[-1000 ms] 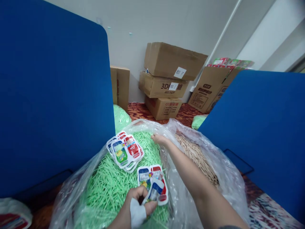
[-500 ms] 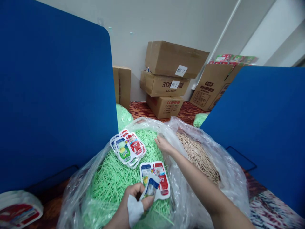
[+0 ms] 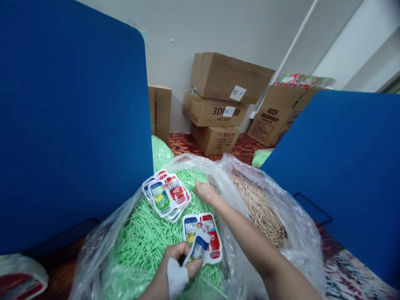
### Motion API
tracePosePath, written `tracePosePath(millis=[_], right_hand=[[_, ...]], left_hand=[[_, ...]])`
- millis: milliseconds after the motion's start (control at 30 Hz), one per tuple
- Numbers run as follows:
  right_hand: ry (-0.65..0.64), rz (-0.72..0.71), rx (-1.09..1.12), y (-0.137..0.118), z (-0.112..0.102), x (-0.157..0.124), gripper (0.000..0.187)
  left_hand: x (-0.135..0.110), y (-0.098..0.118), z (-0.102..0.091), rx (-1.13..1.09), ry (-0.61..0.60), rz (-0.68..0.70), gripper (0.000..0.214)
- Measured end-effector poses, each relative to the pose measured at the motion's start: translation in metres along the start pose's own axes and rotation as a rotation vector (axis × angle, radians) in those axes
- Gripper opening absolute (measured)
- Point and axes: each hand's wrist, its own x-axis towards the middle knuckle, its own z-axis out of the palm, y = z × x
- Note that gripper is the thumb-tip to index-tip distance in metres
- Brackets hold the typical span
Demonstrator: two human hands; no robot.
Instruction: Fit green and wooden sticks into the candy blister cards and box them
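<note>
Near the far edge of the bag (image 3: 193, 161), the right hand (image 3: 206, 192) is hiding its grip; the left hand (image 3: 179, 263) is covering its packet's (image 3: 200, 249) lower end; the frame is cropping both forearms.

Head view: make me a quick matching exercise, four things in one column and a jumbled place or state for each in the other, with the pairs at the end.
Column 1
1. Brown sticks
2. Left hand
3. Packet pile
4. Right hand

Column 2
A. Lying on the green sticks, towards the left
B. At the green sticks, holding no packet
C. In the plastic bag on the right
D. Gripping a packet, with a white wrap near the thumb

Right pairs: 1-C, 2-D, 3-A, 4-B.
</note>
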Motion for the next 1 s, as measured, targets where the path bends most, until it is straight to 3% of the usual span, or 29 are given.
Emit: tracePosePath(millis=[167,300,433,533,767,1000], right_hand=[[-0.024,-0.013,-0.017,-0.003,-0.009,-0.008,0.016],[-0.002,-0.071,0.106,-0.005,-0.028,-0.021,0.013],[0.016,-0.122,0.360,-0.002,-0.047,-0.038,0.013],[0.036,-0.118,0.604,-0.002,-0.047,-0.049,0.020],[0.128,-0.032,1.161,-0.014,-0.035,-0.060,0.044],[0.292,-0.051,1.551,-0.029,-0.070,-0.083,0.036]], left_hand=[[-0.001,-0.001,0.003,-0.002,0.011,0.019,0.045],[-0.003,0.009,0.001,-0.014,0.023,0.027,0.041],[0.000,0.024,0.000,-0.029,-0.017,0.031,0.040],[0.010,0.027,0.000,-0.011,-0.028,0.069,0.040],[0.034,0.015,-0.002,0.034,-0.025,0.177,0.029],[0.046,-0.002,-0.012,0.197,0.001,0.228,0.020]])
